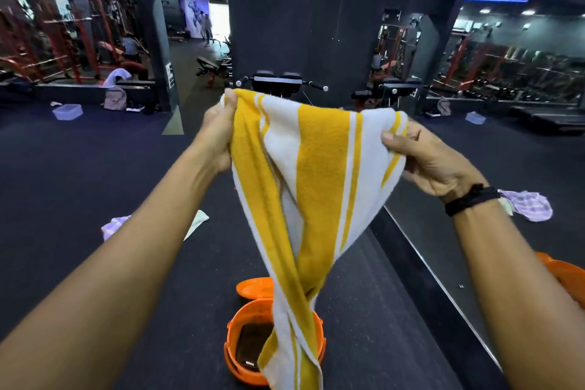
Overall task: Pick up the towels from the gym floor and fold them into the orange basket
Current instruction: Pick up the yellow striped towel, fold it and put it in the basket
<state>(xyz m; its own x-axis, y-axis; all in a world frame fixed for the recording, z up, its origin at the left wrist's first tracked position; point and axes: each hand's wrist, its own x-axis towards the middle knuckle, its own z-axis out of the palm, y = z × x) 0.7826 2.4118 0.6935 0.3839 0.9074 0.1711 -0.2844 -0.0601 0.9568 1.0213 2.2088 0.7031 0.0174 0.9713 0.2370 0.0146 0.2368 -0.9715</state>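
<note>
Head view: my left hand [218,133] and right hand [433,158] each pinch a top corner of the towel [316,168], hanging twisted above the orange basket [234,342]. I judge it light, limp; grip corners.

Striped towel [316,168] between both hands

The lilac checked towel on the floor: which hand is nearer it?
Left. The lilac checked towel lies below the left hand; the right hand is across the striped towel.
</note>
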